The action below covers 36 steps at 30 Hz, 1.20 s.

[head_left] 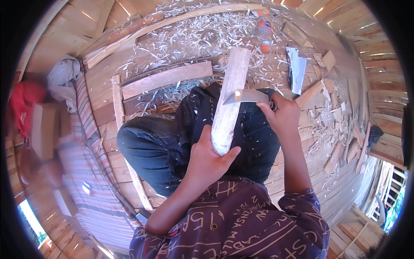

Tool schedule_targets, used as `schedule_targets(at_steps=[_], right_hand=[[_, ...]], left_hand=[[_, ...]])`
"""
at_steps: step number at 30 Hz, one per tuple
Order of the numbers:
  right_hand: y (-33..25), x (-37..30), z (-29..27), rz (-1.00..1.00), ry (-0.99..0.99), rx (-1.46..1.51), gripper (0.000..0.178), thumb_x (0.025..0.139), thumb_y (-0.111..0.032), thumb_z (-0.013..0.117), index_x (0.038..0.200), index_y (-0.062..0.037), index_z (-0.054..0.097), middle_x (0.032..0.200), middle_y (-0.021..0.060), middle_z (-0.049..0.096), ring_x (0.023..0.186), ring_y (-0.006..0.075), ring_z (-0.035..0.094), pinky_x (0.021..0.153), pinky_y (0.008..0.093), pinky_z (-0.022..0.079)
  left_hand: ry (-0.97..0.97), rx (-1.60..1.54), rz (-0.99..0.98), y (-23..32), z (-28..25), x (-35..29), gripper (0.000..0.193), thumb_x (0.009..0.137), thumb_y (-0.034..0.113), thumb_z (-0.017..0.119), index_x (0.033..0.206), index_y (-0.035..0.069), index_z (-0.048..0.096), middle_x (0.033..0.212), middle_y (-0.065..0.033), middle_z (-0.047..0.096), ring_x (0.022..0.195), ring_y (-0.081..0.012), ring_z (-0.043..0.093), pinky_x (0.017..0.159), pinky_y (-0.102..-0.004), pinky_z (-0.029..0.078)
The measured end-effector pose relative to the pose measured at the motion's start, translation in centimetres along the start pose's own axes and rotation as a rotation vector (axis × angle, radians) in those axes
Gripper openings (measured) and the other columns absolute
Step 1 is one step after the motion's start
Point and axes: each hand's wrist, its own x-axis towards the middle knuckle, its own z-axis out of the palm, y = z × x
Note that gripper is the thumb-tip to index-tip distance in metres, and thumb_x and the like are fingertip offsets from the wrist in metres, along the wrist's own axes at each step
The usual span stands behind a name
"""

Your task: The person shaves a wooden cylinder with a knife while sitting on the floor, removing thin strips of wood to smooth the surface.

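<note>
A long pale piece of wood [233, 80] slants away from me across my lap. Its near end rests against my left hand [211, 152], whose fingers wrap round the underside with the thumb stretched to the right. My right hand [282, 114] grips the handle of a knife with a curved blade [252, 96]. The blade lies across the middle of the wood, its tip pointing left. Most of the handle is hidden by my fingers. Dark trousers [151, 142] on my crossed legs lie beneath, flecked with shavings.
Curled wood shavings [202, 32] cover the plank floor ahead. A reddish board [168, 80] lies front left, and a bottle with an orange cap [265, 36] stands far right. Offcuts [334, 159] are scattered right. On the left, a blurred person in red [28, 103] is by a striped mat [92, 181].
</note>
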Motion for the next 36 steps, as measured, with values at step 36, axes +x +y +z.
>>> schedule_targets(at_steps=[36], right_hand=[[10.7,2.3,0.4,0.35,0.031,0.065,0.065,0.085,-0.061,0.048,0.069,0.0012,0.062,0.07,0.0217,0.062,0.067,0.0373,0.063,0.059,0.0459,0.048]], left_hand=[[-0.455,-0.078,0.13,-1.7,1.2,-3.9,0.061,0.078,0.01,0.072,0.13,0.001,0.042,0.087,-0.0083,0.062,0.072,-0.0153,0.061,0.067,-0.0305,0.051]])
